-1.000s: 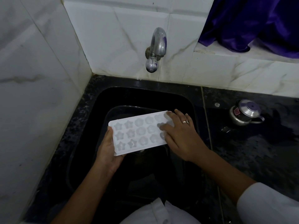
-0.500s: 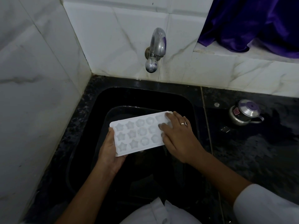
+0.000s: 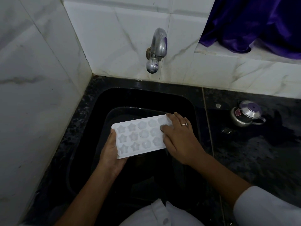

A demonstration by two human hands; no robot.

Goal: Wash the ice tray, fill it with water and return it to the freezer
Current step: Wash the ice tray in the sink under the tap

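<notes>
White plastic ice tray (image 3: pixel 140 136) with star and flower moulds: held over the black sink basin (image 3: pixel 114 98), gripped by the left hand (image 3: pixel 110 152), right hand (image 3: pixel 179 137) laid flat upon it. Chrome tap (image 3: pixel 157 49): mounted behind the basin.

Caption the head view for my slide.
Left hand holds a white ice tray over the black sink while right hand rests on it.

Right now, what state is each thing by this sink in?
Ice tray: held over the sink, cavities facing up.
Left hand: grips the tray's left end.
Right hand: fingers flat on its right end.
Tap: no water running.
Steel pot: upright on the counter, lid on.
</notes>
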